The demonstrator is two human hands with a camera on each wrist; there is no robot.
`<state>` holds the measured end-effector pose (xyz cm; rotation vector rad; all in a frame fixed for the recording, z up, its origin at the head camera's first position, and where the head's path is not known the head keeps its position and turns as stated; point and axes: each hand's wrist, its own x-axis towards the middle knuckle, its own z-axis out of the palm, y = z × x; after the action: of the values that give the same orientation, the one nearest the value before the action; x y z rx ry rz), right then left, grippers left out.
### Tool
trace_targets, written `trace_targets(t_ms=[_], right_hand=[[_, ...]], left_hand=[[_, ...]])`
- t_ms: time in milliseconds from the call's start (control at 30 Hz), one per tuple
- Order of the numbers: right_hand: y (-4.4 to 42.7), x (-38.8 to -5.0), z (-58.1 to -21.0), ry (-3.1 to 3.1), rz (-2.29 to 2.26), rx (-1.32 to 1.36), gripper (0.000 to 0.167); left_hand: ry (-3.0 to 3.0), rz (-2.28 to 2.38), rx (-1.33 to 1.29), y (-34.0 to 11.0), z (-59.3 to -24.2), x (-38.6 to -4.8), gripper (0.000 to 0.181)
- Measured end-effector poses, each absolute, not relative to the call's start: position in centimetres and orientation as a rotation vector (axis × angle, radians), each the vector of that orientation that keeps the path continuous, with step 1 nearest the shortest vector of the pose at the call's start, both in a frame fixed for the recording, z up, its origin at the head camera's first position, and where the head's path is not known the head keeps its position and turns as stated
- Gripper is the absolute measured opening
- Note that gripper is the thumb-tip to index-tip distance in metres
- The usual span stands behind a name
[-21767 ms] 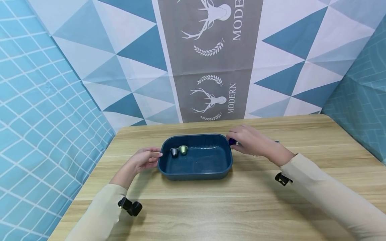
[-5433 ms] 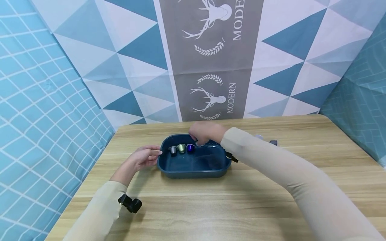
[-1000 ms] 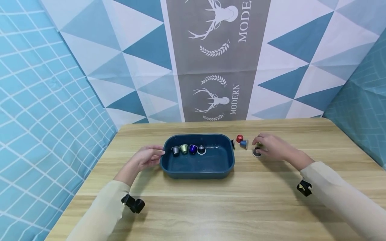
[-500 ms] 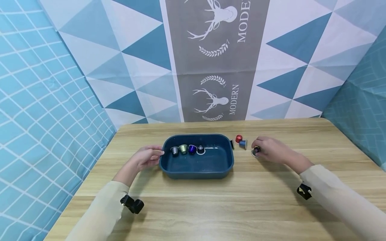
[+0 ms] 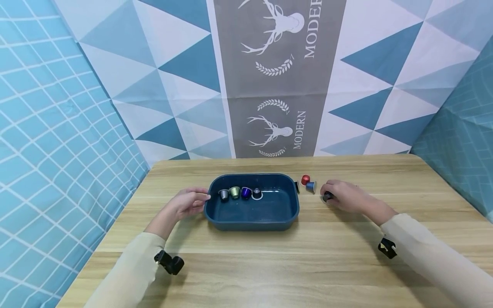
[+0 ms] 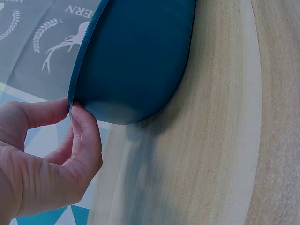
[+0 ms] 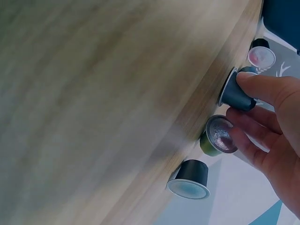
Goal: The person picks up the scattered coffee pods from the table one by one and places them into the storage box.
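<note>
My left hand pinches the left rim of the blue tray between thumb and fingers, as the left wrist view also shows. Inside the tray, a grey capsule, a green capsule, a purple-blue capsule and a dark capsule form a row. Right of the tray, my right hand grips another dark capsule. In the right wrist view the thumb lies on this capsule, its flat rim against the tabletop; fingers curl below it, beside a green-sided capsule.
A red capsule and a blue capsule lie between tray and right hand. A black capsule is close to the tray's right wall. Another dark capsule shows in the right wrist view. Patterned cloth hangs behind the table.
Since the 5.4 s frame, my right hand has moved from over the tray to the table at right, and a dark capsule now shows in the tray. My left hand has stayed at the rim.
</note>
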<state>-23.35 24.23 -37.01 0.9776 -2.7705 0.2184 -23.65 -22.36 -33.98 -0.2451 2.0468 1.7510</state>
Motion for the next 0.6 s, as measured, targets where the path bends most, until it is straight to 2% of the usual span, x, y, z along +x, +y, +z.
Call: trace_targets(t_ms=[600], right_hand=[[24.04,-23.19,-36.73,-2.607,0.209,1.030,0.022]], left_hand=[[2.042,1.753,-0.241,-22.42,-34.00,-23.66,0.046]])
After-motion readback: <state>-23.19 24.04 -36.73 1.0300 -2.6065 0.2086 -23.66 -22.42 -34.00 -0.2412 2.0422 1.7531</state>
